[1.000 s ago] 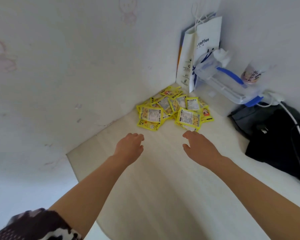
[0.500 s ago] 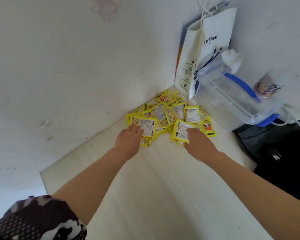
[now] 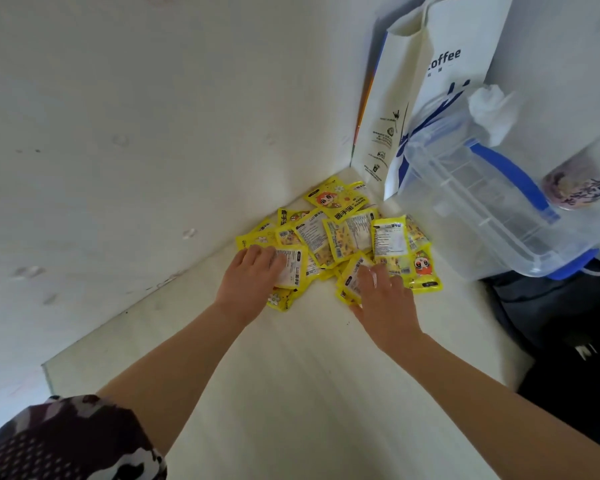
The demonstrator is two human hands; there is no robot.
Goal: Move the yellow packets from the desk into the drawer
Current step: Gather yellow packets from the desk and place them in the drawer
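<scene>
Several yellow packets (image 3: 340,233) lie heaped in the far corner of the pale desk (image 3: 291,393), against the white walls. My left hand (image 3: 250,282) lies on the packet at the pile's left front, fingers spread over its white label. My right hand (image 3: 381,299) rests on a packet at the pile's right front, fingers straight on top and the thumb at its near edge. Neither packet is lifted off the desk. No drawer is in view.
A white paper coffee bag (image 3: 430,98) leans in the corner behind the pile. A clear plastic box with blue clips (image 3: 499,209) sits to the right, with a cup (image 3: 575,185) beside it. Dark cloth and a cable (image 3: 568,341) cover the desk's right side.
Both hands have reached forward from mid-desk onto the front of the packet pile, and the camera has moved closer to the corner.
</scene>
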